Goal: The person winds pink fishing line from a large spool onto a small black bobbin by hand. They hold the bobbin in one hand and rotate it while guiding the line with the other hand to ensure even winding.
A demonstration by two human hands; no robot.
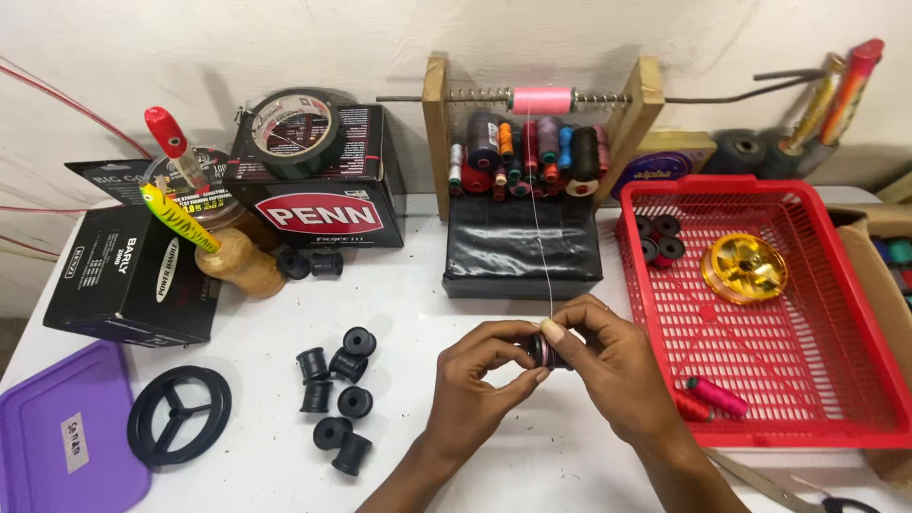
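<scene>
Closest to the person, both hands meet over the white table (570, 475). The left hand (475, 380) pinches a small dark bobbin (541, 351) from the left side, thumb and fingertips closed on it. The right hand (608, 366) grips the same bobbin from the right, its fingers curled over the top. From here the bobbin is mostly covered by fingers, so its colour looks dark with perhaps a pinkish wrap, though I could not swear to it. A thin thread (537, 218) rises straight from the bobbin toward the back of the table.

To the left of the hands lies a loose cluster of black bobbins (340, 397), some upright, some tipped. Further left sit a black spoked ring (179, 415) and a purple lid (62, 437) at the table's corner. To the right, a red mesh basket (855, 380) holds a pink thread spool (717, 396), a gold reel spool (744, 268) and a few black bobbins more.

Beyond the hands stands a black block (522, 247), and behind it a wooden rack (541, 123) full of coloured thread spools, with a pink spool (541, 99) on its metal rod; the thread runs up to it. At the back left are black boxes (328, 171), a tape roll (296, 128) on top of one, and a yellow fishing lure (176, 217).
</scene>
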